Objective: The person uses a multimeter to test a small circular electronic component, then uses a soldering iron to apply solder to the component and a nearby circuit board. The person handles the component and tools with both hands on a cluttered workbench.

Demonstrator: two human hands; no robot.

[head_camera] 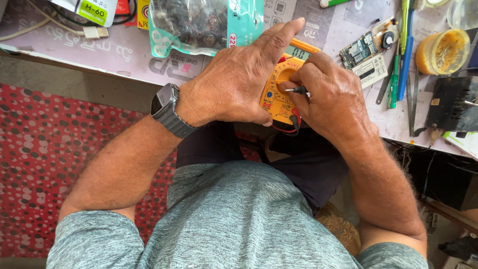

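Note:
A yellow handheld multimeter [280,94] lies at the near edge of a workbench [124,52]. My left hand [239,82], with a dark watch on its wrist, grips the meter's left side, the index finger stretched out over its top. My right hand [333,97] is closed on a thin black test probe [298,90], whose metal tip lies over the meter's round dial. Black and red leads [289,127] loop out below the meter. Much of the meter is hidden under both hands.
A teal plastic bag of small dark parts [204,22] lies behind the left hand. To the right sit a small circuit board [366,47], green and blue tools [401,55], an orange jar [443,50] and a black box [453,102]. Red dotted floor covering [45,154] lies at left.

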